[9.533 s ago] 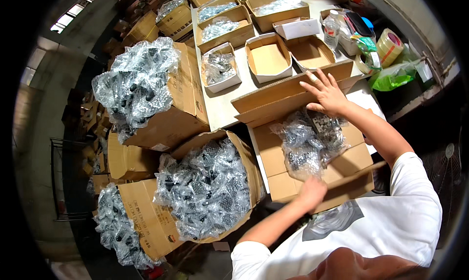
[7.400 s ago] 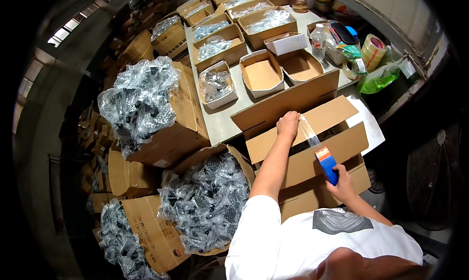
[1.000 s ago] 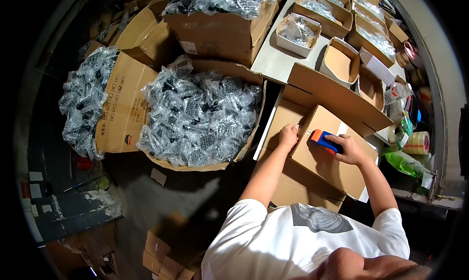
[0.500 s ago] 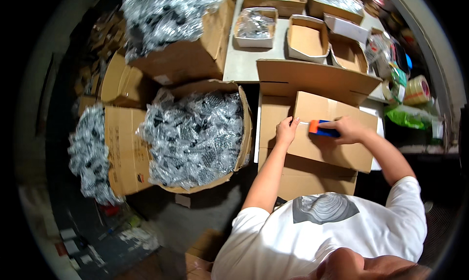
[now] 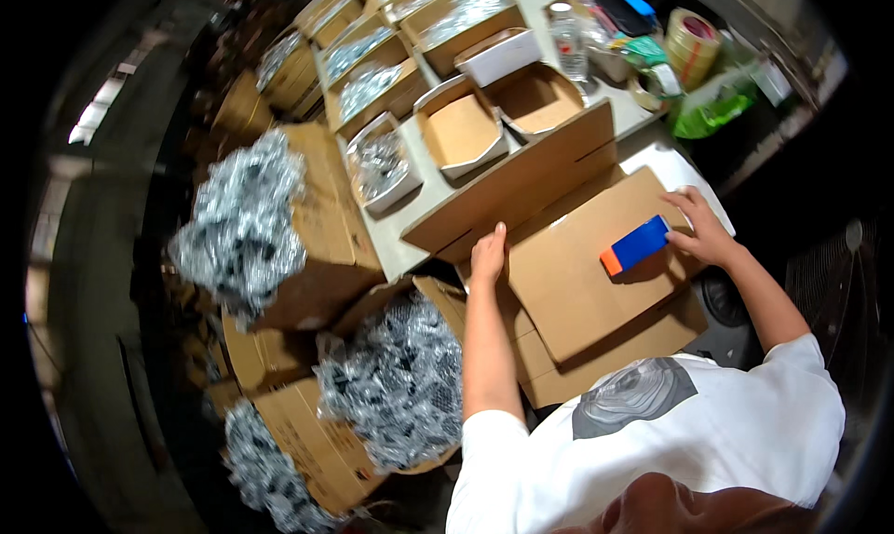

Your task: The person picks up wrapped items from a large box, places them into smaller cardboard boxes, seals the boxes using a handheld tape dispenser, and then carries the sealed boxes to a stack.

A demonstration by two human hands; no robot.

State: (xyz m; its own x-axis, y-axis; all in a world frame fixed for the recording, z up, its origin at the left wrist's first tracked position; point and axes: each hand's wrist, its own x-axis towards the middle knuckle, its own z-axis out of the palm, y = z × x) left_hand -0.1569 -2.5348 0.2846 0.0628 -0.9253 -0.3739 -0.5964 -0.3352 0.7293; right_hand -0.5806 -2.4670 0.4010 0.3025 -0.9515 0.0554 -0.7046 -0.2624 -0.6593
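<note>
Cardboard box (image 5: pixel 582 255) lying on worktop (image 5: pixel 414 175), flaps closed. Blue-orange tape dispenser (image 5: pixel 635 245) resting on top flap. Right hand (image 5: pixel 700 229) touching dispenser, fingers spread, not clamping. Left hand (image 5: pixel 487 255) pressing flat on flap edge. Sealing seemingly unfinished.

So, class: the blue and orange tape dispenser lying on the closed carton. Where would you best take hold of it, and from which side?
Grip the blue body across its long sides, coming from above right, where the right hand already touches it. It lies flat on the carton, orange end pointing away.
</note>
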